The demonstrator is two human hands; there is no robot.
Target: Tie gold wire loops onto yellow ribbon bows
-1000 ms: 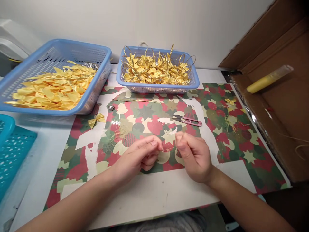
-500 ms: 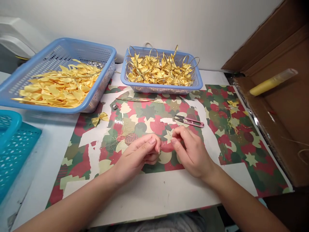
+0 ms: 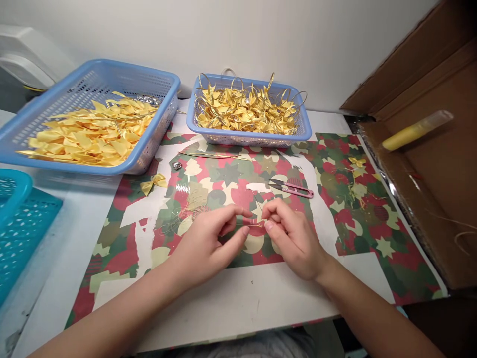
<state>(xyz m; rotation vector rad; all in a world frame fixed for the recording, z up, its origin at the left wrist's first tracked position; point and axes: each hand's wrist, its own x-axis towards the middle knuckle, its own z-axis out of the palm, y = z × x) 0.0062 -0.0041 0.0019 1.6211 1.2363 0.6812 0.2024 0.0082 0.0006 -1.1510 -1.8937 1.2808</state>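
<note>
the right hand (image 3: 294, 241) pinches a thin, pale gold thread (image 3: 256, 225) between narrowed fingertips, which hide its end. the left hand (image 3: 208, 241), at nine o'clock from it, has thumb and forefinger parted; whether its curled fingers hold the thread cannot be told. the thread spans the gap between both hands. pink-handled metal snips (image 3: 292, 188) lie on the surface (image 3: 238, 303) toward one o'clock. at nine, a teal perforated plastic basket (image 3: 33, 228) is cut off.

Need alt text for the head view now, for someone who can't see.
A person's right hand appears to pinch a thin thread; the left hand has an open grip. Pink snips lie beyond on a patterned sheet, with blue baskets of yellow ribbon pieces behind.
</note>
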